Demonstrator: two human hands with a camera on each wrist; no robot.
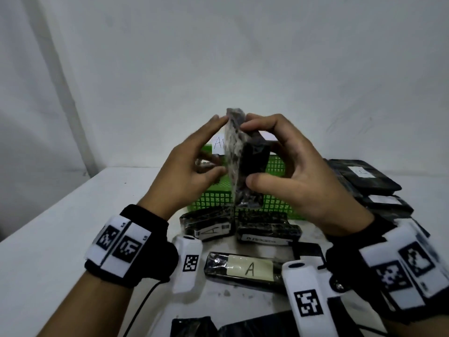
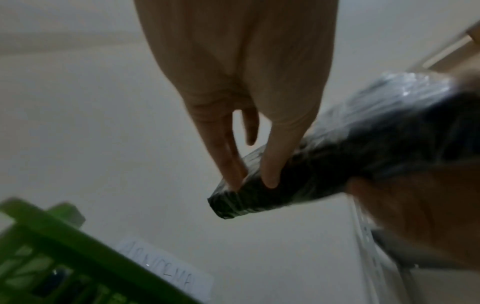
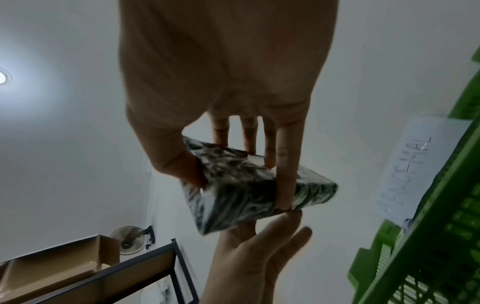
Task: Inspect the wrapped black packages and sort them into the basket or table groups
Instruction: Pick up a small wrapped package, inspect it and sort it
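Observation:
A black package wrapped in clear film [image 1: 252, 161] stands upright in the air above the green basket [image 1: 274, 203]. My right hand [image 1: 250, 155] pinches it, thumb on its near edge and fingers over its top. My left hand [image 1: 213, 144] lies against its left face with straight fingers. The right wrist view shows the package [image 3: 228, 209] between the thumb and fingers of the right hand [image 3: 237, 185], with the left palm [image 3: 259, 257] flat beneath it. In the left wrist view the left fingertips [image 2: 270, 164] touch one end of the package [image 2: 337, 164].
A paper sign [image 3: 407, 164] reading ABNORMAL hangs on the basket. Wrapped packages labelled A [image 1: 250, 267] [image 1: 209, 227] lie on the white table [image 1: 73, 227] in front of the basket. A stack of black packages [image 1: 364, 176] sits at the right. More packages lie at the near edge.

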